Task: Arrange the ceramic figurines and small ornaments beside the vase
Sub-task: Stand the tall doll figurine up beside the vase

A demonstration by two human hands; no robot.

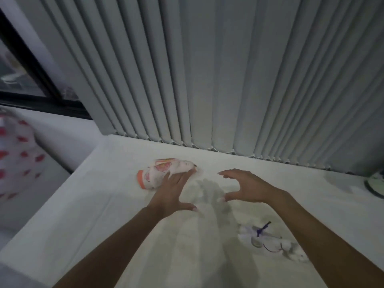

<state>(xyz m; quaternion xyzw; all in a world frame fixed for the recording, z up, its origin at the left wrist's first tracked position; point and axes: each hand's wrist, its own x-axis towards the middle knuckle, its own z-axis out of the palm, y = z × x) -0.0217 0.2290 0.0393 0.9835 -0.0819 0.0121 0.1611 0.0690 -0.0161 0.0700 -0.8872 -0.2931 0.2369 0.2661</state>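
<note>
A white vase (161, 173) with pink flower prints and an orange rim lies on its side on the white table (83, 208). My left hand (172, 192) is spread flat, and its fingertips touch the vase's near side. My right hand (247, 187) hovers to the right of it, fingers and thumb curved apart with nothing between them. Nearer to me on the right lie small white ornaments (272, 242) with a purple ribbon and thin loops; their shapes are blurred.
Grey vertical blinds (207, 69) hang along the table's far edge. A dark window frame (31, 80) is at the left. A white object with red spots (16, 159) stands at the far left. A round, dark-edged object (376, 186) sits at the right edge.
</note>
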